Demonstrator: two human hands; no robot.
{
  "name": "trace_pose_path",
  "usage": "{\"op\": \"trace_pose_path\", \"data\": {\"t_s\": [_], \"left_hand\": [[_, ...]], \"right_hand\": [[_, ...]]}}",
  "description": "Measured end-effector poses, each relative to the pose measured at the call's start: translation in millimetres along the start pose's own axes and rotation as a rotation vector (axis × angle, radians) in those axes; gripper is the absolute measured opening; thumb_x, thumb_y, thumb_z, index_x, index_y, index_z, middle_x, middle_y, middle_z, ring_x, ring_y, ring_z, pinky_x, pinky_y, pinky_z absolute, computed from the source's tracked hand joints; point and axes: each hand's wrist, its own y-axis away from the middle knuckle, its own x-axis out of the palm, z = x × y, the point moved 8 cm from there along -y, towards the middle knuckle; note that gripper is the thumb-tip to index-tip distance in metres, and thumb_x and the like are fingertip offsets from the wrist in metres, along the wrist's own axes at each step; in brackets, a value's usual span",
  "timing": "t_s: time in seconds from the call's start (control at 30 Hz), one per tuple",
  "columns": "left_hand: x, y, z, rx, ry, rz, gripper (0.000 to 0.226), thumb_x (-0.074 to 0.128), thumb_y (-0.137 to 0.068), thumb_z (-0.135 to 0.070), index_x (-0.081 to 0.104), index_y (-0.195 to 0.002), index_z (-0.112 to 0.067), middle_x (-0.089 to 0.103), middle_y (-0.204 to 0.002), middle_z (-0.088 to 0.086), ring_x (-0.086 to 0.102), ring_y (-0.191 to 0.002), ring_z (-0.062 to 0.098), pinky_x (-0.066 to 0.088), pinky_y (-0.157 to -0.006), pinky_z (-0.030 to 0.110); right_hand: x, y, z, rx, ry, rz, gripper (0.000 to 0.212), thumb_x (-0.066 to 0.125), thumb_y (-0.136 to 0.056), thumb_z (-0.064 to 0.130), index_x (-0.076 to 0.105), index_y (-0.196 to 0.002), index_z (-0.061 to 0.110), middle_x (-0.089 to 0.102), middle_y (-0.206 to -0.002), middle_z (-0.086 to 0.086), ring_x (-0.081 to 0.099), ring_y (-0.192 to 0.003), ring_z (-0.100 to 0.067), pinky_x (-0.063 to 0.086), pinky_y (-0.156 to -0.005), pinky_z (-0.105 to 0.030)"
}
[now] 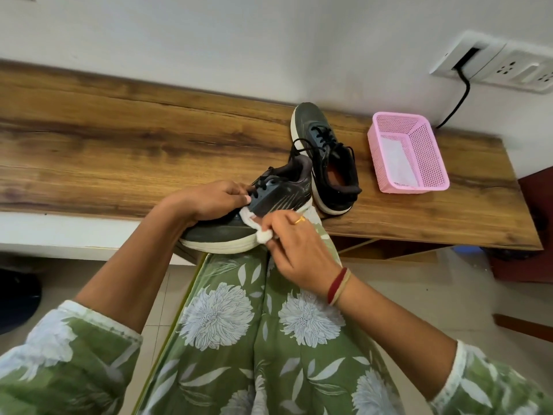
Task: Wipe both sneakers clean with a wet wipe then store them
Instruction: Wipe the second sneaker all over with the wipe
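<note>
Left hand (209,199) clamped over the laces of a dark sneaker (239,217) held at the near edge of the wooden table (119,145). Right hand (296,247) pinched a white wet wipe (257,227) against its side. Second sneaker (326,157) upright on the table, beside a pink basket (419,145).

Left two-thirds of the brown wood-grain worktop (119,139) is bare, open approach from front or side. Right end crowded: dark grey lace-up sneaker with white sole (326,157) standing there, pink perforated plastic basket (408,152) just beside it, narrow gap between. Black cable (457,97) hangs down the wall behind the basket.
</note>
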Motion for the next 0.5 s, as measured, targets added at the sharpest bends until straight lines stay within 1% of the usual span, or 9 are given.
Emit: {"op": "trace_pose_path", "data": {"t_s": [0.07,0.1,0.13,0.17,0.2,0.27,0.33,0.43,0.5], "left_hand": [[1.8,0.3,-1.1,0.010,0.000,-0.002,0.031,0.041,-0.101,-0.016,0.062,-0.115,0.002,0.040,-0.139,-0.007,0.038,-0.122,0.008,0.024,-0.094,0.014],[3.2,1.5,-2.0,0.004,0.002,-0.009,0.032,0.041,-0.101,-0.017,0.062,-0.114,0.003,0.042,-0.139,-0.005,0.040,-0.119,0.009,0.026,-0.091,0.014],[3.8,2.2,-2.4,0.003,0.005,-0.017,0.032,0.041,-0.101,-0.017,0.062,-0.111,0.004,0.043,-0.141,-0.004,0.042,-0.117,0.009,0.028,-0.091,0.015],[4.1,2.7,-2.6,0.007,0.006,-0.028,0.032,0.041,-0.101,-0.018,0.063,-0.107,0.004,0.043,-0.143,-0.003,0.042,-0.118,0.009,0.028,-0.095,0.017],[3.3,3.5,-1.5,0.006,0.005,-0.039,0.029,0.041,-0.101,-0.019,0.064,-0.104,0.000,0.041,-0.145,-0.004,0.041,-0.122,0.010,0.027,-0.100,0.020],[2.1,5.9,0.0,0.003,0.007,-0.045,0.028,0.042,-0.101,-0.020,0.064,-0.104,-0.003,0.039,-0.147,-0.004,0.038,-0.130,0.011,0.024,-0.106,0.023],[3.0,5.1,-0.5,0.010,0.005,-0.038,0.031,0.041,-0.101,-0.020,0.065,-0.107,-0.001,0.038,-0.148,-0.003,0.037,-0.131,0.012,0.024,-0.107,0.023],[4.7,4.2,-2.7,0.009,0.027,-0.039,0.032,0.040,-0.101,-0.019,0.064,-0.110,0.000,0.039,-0.147,-0.003,0.037,-0.131,0.013,0.024,-0.106,0.023],[5.9,2.6,-0.7,0.020,0.024,-0.036,0.032,0.040,-0.101,-0.019,0.066,-0.106,0.000,0.040,-0.147,-0.003,0.039,-0.131,0.015,0.026,-0.111,0.029]], "right_hand": [[-10.4,-3.3,-5.0,-0.066,0.110,-0.039,0.013,0.047,-0.084,0.016,0.051,-0.096,0.013,0.053,-0.088,0.000,0.038,-0.077,-0.006,0.024,-0.072,-0.018],[-20.4,-7.5,-16.2,-0.020,0.127,-0.112,0.013,0.049,-0.085,0.014,0.053,-0.097,0.012,0.053,-0.085,0.000,0.044,-0.073,-0.011,0.026,-0.071,-0.019],[-32.2,-10.6,-31.4,0.086,0.049,-0.206,0.012,0.050,-0.086,0.011,0.053,-0.098,0.011,0.052,-0.084,0.003,0.048,-0.069,-0.013,0.032,-0.067,-0.022],[-45.0,-11.6,-47.3,0.220,-0.106,-0.317,0.013,0.052,-0.088,0.007,0.052,-0.100,0.012,0.052,-0.085,0.006,0.053,-0.069,-0.012,0.038,-0.062,-0.024],[-55.4,-10.2,-62.3,0.336,-0.266,-0.432,0.018,0.054,-0.088,0.003,0.051,-0.102,0.013,0.054,-0.088,0.011,0.059,-0.076,-0.009,0.045,-0.062,-0.025],[-71.5,-4.1,-79.0,0.447,-0.421,-0.607,0.030,0.058,-0.086,-0.002,0.050,-0.109,0.015,0.058,-0.094,0.017,0.063,-0.092,-0.001,0.050,-0.074,-0.018],[-74.6,-5.9,-78.1,0.480,-0.422,-0.581,0.037,0.061,-0.085,-0.001,0.053,-0.117,0.016,0.058,-0.101,0.022,0.061,-0.097,0.002,0.050,-0.081,-0.014],[-50.6,-10.7,-69.8,0.497,-0.334,-0.411,0.030,0.063,-0.085,0.006,0.064,-0.113,0.016,0.064,-0.103,0.008,0.057,-0.083,0.005,0.049,-0.073,-0.014],[-37.3,-11.0,-62.8,0.478,-0.161,-0.376,0.021,0.063,-0.085,0.011,0.069,-0.104,0.015,0.064,-0.096,0.000,0.057,-0.083,-0.006,0.049,-0.073,-0.025]]}}
